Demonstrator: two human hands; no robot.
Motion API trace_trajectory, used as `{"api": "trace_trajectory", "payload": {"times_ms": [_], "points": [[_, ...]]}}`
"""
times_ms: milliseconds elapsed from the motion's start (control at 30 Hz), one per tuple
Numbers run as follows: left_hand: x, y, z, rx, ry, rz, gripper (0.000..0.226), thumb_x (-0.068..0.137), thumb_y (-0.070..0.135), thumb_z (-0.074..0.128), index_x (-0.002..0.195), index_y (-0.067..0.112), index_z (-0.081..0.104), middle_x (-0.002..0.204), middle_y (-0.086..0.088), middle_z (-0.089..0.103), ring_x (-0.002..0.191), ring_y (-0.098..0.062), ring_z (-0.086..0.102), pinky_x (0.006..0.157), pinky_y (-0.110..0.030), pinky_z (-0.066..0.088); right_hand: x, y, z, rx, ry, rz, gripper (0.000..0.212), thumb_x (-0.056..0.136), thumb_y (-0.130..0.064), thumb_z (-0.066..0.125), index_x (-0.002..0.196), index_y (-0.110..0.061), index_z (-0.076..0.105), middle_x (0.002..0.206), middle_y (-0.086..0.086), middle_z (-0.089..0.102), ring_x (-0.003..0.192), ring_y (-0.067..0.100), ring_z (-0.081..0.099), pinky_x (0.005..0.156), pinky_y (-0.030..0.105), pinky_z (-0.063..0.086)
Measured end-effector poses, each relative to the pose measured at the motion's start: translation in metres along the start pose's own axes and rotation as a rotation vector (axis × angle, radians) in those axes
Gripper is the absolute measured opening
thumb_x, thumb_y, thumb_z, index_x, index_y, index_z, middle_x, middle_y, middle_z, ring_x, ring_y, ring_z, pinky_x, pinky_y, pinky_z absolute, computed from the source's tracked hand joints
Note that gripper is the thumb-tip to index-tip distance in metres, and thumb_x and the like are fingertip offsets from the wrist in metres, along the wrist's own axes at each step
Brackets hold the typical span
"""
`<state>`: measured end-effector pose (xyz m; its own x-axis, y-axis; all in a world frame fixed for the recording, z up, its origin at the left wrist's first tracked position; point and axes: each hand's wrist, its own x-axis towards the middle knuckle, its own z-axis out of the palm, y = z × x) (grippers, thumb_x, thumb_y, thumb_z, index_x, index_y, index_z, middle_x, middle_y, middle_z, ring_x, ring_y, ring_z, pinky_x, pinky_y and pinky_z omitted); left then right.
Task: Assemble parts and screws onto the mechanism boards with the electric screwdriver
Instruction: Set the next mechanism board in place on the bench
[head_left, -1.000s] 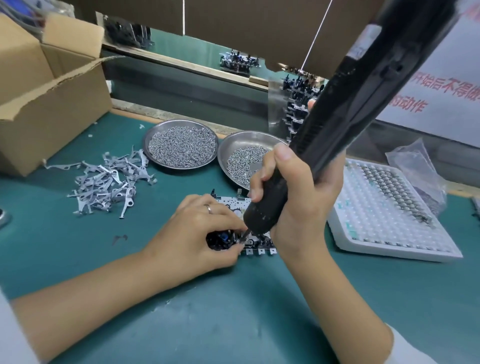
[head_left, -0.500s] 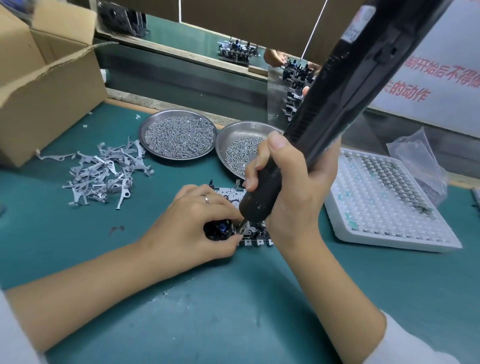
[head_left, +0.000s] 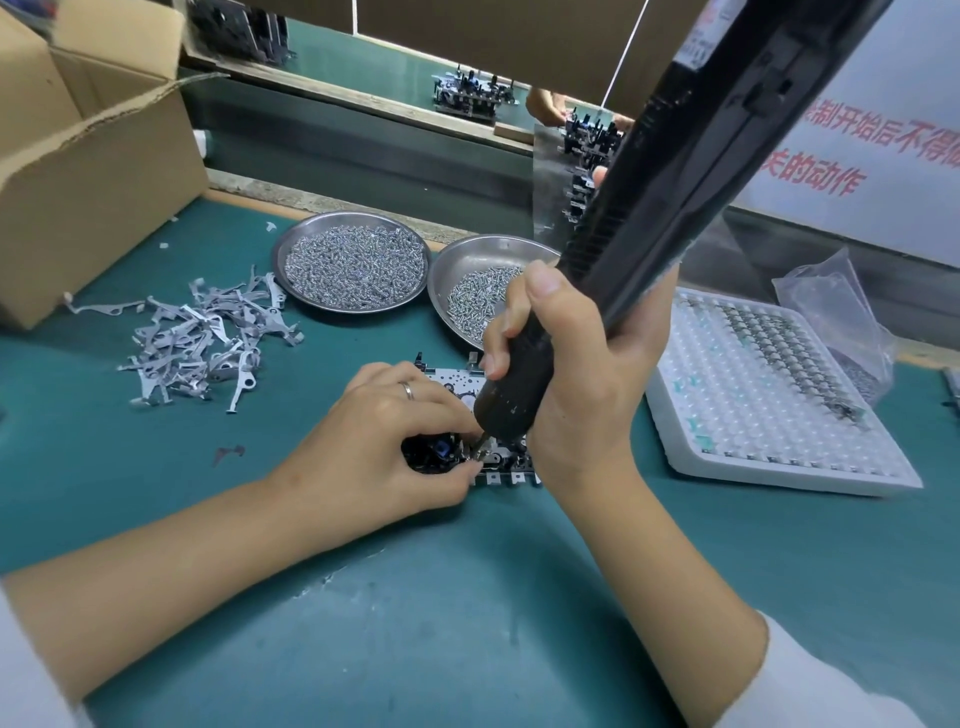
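A metal mechanism board (head_left: 452, 378) with black parts lies on the green mat, mostly hidden under my hands. My left hand (head_left: 374, 441) curls over its left end and holds it down, thumb and fingertips pinching near the bit. My right hand (head_left: 576, 374) grips the long black electric screwdriver (head_left: 675, 197), tilted up to the right, its tip down on the board's front edge. Two steel dishes of screws (head_left: 356, 260) (head_left: 475, 296) stand behind the board. Grey stamped metal levers (head_left: 202, 338) lie piled to the left.
An open cardboard box (head_left: 88, 176) stands at the far left. A white tray (head_left: 769, 395) with rows of small parts and a plastic bag (head_left: 831, 306) sit on the right. A conveyor with more mechanisms (head_left: 470, 93) runs behind; another person's hand (head_left: 545, 106) shows there.
Both hands stay on the board and the screwdriver keeps its tip on the same spot. The whole view has shifted slightly as my head moved.
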<state>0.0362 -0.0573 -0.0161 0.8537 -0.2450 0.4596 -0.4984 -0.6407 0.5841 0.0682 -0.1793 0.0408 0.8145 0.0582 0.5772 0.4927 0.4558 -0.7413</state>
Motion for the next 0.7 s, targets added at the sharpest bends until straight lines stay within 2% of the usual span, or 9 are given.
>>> {"api": "trace_trajectory", "payload": {"times_ms": [200, 333, 433, 600, 700], "points": [[-0.001, 0.000, 0.000, -0.004, 0.010, 0.005, 0.018, 0.068, 0.027, 0.073, 0.082, 0.016, 0.077, 0.083, 0.020, 0.062, 0.080, -0.013, 0.055, 0.085, -0.035, 0.039, 0.000, 0.000, 0.000, 0.002, -0.001, 0.000, 0.020, 0.079, -0.013, 0.054, 0.091, -0.021, 0.040, 0.057, 0.001, 0.046, 0.037, 0.019, 0.041, 0.043, 0.024, 0.037], [-0.001, -0.002, 0.000, 0.007, 0.002, 0.011, 0.022, 0.070, 0.034, 0.070, 0.083, 0.017, 0.076, 0.084, 0.023, 0.059, 0.081, -0.010, 0.053, 0.085, -0.033, 0.038, -0.001, 0.001, -0.001, 0.000, 0.003, 0.006, 0.022, 0.079, -0.013, 0.055, 0.093, -0.017, 0.039, 0.058, 0.003, 0.046, 0.037, 0.019, 0.041, 0.043, 0.023, 0.037], [-0.001, -0.001, 0.001, -0.001, 0.019, 0.010, 0.018, 0.067, 0.028, 0.074, 0.083, 0.020, 0.076, 0.085, 0.030, 0.055, 0.082, -0.008, 0.051, 0.086, -0.033, 0.038, 0.000, -0.001, -0.003, 0.002, 0.004, 0.015, 0.022, 0.078, -0.013, 0.055, 0.093, -0.017, 0.039, 0.055, 0.002, 0.046, 0.038, 0.020, 0.041, 0.044, 0.024, 0.037], [-0.001, -0.001, 0.001, -0.015, 0.011, -0.021, 0.023, 0.068, 0.029, 0.073, 0.091, 0.026, 0.076, 0.086, 0.022, 0.065, 0.085, -0.006, 0.054, 0.090, -0.031, 0.036, 0.007, -0.006, -0.013, -0.003, 0.040, -0.036, 0.024, 0.078, -0.012, 0.055, 0.096, -0.018, 0.041, 0.052, -0.001, 0.048, 0.036, 0.018, 0.042, 0.045, 0.023, 0.038], [-0.001, 0.000, 0.001, 0.001, 0.009, -0.026, 0.023, 0.068, 0.030, 0.073, 0.090, 0.026, 0.076, 0.087, 0.021, 0.067, 0.085, -0.007, 0.055, 0.091, -0.033, 0.037, 0.008, -0.002, -0.014, -0.065, 0.064, 0.015, 0.028, 0.079, -0.003, 0.056, 0.096, -0.017, 0.040, 0.052, 0.000, 0.046, 0.036, 0.019, 0.041, 0.043, 0.023, 0.036]]}}
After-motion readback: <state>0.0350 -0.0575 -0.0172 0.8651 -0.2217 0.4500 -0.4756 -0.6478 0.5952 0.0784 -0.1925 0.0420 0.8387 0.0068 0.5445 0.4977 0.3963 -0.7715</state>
